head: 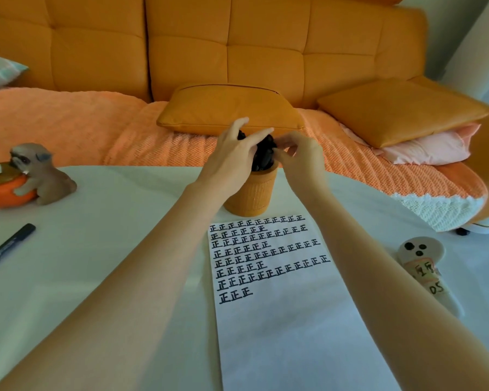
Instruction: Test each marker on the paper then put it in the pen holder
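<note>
One pen holder [250,193], its black markers [263,156] bunched beyond counting. The left hand [233,156] spreads its fingers against them; the right hand [302,156] pinches them. One spare marker [10,245] and one paper [280,320] lie on the tabletop [110,249].

Black markers [261,156] are held upright in the orange pen holder [250,193]. They are touched by the left hand [232,158] with straight fingers and pinched by the curled right hand [301,158]. Just before the pen holder a written-on paper [280,320] is laid; far to its left a lone marker [9,246] is seen
</note>
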The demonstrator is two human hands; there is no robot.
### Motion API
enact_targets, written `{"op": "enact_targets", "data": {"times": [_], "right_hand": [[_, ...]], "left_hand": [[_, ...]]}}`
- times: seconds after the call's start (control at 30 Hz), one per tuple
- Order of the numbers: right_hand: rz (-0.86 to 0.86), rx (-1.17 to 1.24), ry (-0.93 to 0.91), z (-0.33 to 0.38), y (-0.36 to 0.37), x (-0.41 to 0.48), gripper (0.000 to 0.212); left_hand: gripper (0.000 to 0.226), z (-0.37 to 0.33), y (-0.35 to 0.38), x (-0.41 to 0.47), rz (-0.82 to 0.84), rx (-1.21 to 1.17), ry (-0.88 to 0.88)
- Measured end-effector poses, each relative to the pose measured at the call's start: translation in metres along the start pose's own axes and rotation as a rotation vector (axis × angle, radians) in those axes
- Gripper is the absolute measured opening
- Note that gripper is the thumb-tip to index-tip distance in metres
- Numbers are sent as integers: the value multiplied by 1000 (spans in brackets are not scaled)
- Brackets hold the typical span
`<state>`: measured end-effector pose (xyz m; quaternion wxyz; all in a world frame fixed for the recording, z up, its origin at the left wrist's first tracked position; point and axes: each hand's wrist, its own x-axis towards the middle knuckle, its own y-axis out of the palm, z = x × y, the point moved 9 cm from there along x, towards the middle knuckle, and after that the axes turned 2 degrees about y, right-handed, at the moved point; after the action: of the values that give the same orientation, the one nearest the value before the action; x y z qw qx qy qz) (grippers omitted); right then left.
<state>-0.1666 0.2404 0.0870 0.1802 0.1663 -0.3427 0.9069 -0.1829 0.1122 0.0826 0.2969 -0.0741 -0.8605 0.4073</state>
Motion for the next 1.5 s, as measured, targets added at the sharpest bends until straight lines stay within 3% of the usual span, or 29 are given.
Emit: {"op": "enact_targets", "data": {"times": [0.1, 0.17, 0.27, 0.43, 0.6, 0.8, 1.1, 1.33, 1.5], "right_hand": [[-94, 121, -44, 12, -9, 1, 15], [-67, 138, -60, 19, -2, 3, 15], [24, 68, -74, 22, 13, 4, 15], [-13, -166, -107, 13, 10, 3, 24], [-51, 55, -88, 10, 0, -7, 20], [-111, 4, -205, 42, 1, -24, 19], [194, 104, -143, 88, 73, -95, 17], [441, -6, -58, 94, 143, -158, 22], [501, -31, -19, 106, 169, -178, 26]], "left_hand": [[32, 9, -5, -1, -66, -79, -51], [30, 11, -9, -5, -113, -142, -80], [32, 10, -11, -8, -143, -199, -80], [30, 24, 1, -7, -85, -248, -176], [31, 21, -9, -15, -149, -270, -158], [35, 19, -31, -36, -202, -274, -135], [25, 66, -84, -134, -266, -230, -331], [27, 143, -131, -237, -242, 2, -586], [34, 183, -163, -272, -190, 264, -665]]}}
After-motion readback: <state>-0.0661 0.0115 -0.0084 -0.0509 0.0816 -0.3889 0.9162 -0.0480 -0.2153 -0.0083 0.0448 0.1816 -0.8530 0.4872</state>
